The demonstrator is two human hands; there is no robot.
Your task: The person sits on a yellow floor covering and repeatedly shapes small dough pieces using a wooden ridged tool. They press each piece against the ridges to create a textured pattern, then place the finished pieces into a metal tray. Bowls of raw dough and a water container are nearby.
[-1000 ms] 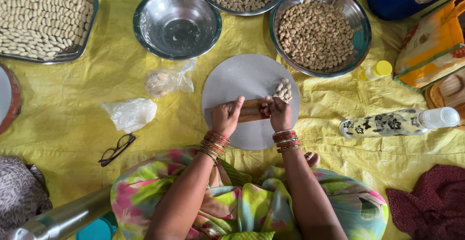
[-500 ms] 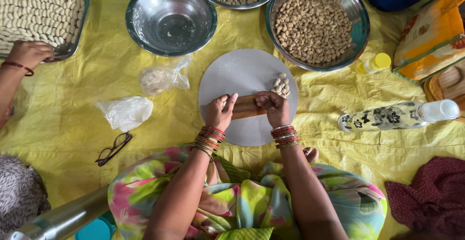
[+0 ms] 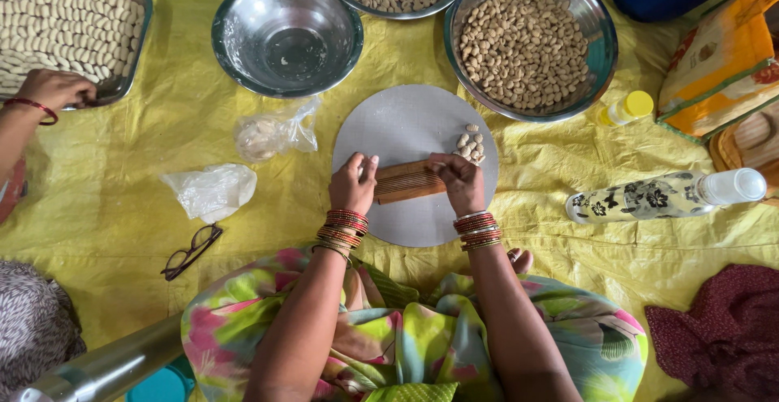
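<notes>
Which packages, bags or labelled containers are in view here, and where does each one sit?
Clear plastic bag: left of the round grey board, crumpled, pale dough inside.
White plastic bag: lower left of it, crumpled.
Floral bottle: lying at right, white cap.
Yellow-capped bottle: beside the right bowl, small.

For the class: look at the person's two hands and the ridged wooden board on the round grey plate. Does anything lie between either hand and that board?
No. The left hand and right hand both already touch the wooden board at its two ends. The small pile of dough pieces lies beside it on the round plate, not in between.
</notes>
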